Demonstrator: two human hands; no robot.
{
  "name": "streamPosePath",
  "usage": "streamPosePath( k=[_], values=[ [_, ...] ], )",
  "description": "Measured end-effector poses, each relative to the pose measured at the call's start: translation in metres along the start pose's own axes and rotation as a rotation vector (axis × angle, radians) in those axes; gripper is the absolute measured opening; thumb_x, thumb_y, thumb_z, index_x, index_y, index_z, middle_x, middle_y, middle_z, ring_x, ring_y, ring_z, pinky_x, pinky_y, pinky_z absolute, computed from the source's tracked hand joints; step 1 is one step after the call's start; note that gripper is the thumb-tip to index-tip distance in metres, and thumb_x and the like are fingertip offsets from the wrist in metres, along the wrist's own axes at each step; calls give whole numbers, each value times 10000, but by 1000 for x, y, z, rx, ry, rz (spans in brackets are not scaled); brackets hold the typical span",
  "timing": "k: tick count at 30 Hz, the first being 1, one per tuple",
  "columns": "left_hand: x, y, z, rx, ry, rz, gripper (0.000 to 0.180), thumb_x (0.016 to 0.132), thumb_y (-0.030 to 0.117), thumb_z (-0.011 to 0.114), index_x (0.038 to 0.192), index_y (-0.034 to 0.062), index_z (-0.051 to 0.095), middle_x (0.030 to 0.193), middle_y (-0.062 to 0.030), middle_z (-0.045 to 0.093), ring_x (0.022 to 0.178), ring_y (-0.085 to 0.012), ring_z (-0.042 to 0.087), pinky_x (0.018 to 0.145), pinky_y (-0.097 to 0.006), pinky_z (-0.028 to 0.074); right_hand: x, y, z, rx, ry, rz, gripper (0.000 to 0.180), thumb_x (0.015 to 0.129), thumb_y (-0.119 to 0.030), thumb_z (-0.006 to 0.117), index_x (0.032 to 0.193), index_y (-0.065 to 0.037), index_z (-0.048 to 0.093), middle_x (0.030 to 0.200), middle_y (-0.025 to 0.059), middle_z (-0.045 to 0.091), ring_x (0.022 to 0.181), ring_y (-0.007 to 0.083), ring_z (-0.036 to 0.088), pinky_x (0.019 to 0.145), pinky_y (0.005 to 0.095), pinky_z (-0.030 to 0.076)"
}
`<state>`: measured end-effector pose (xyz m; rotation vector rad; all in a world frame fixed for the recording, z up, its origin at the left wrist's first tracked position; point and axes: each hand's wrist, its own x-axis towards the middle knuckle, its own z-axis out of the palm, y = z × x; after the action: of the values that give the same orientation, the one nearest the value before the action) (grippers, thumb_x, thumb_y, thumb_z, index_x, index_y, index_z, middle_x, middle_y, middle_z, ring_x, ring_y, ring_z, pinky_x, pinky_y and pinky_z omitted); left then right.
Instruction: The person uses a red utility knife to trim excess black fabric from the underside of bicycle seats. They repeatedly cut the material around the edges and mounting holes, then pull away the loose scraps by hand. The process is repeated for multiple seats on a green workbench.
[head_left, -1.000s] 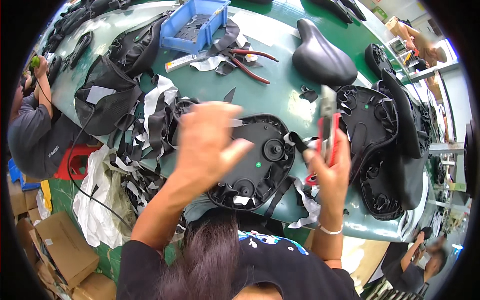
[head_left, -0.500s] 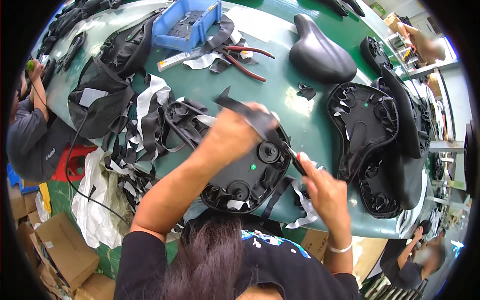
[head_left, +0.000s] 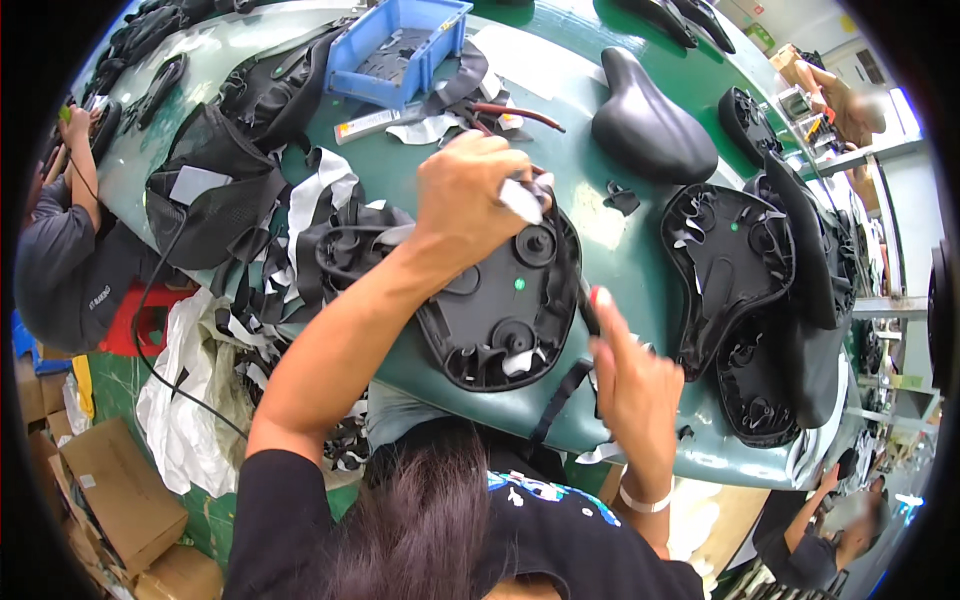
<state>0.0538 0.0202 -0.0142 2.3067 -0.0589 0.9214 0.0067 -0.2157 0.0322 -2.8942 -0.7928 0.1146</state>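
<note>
Left hand (head_left: 475,190) clenched on a pale strip (head_left: 521,201), right hand (head_left: 637,385) gripping a dark tool (head_left: 588,308) beside the saddle's rim.
The saddle (head_left: 490,300) lies underside up on the green table (head_left: 630,265), below the left fist. Its cover edge looks turned in at the near end, yet fabric bunches there around a pale scrap (head_left: 517,364), so the edge seems only partly finished. The left hand and forearm hide the far end; the strip is blurred, the tool's kind unclear, the pliers (head_left: 520,113) partly covered.
</note>
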Motion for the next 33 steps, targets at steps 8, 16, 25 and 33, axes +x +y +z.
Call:
streamPosePath(
  k=[8,16,25,33],
  values=[
    [-22,4,-32,-1098,-150,-1023,344,986,274,502,1163,18,648,1160,-99,653,1192,-159,510,1086,-312,290,58,48,-19,-106,53,-351,482,813,-209,669,1275,-310,576,601,62,544,506,246,551,460,384,390],
    [-49,16,-84,-1269,-287,-500,368,1027,294,372,828,30,534,715,-88,580,705,-167,557,804,-299,451,89,53,-50,-191,-252,-569,451,845,-167,623,1279,-284,587,629,55,519,571,249,483,637,387,376],
    [29,-1,-82,-827,-757,-145,217,847,220,619,791,26,539,854,-128,566,855,-238,543,810,-396,444,-10,51,-51,-180,-168,-229,499,805,-161,662,1296,-180,572,540,73,457,464,251,457,498,368,347],
    [29,55,17,-861,-1126,-197,182,874,205,624,908,31,585,1020,-76,631,920,-191,578,788,-302,453,-13,79,-36,-29,-147,-269,458,804,-124,653,1256,-94,585,609,111,570,484,271,532,496,358,401]
  ],
)
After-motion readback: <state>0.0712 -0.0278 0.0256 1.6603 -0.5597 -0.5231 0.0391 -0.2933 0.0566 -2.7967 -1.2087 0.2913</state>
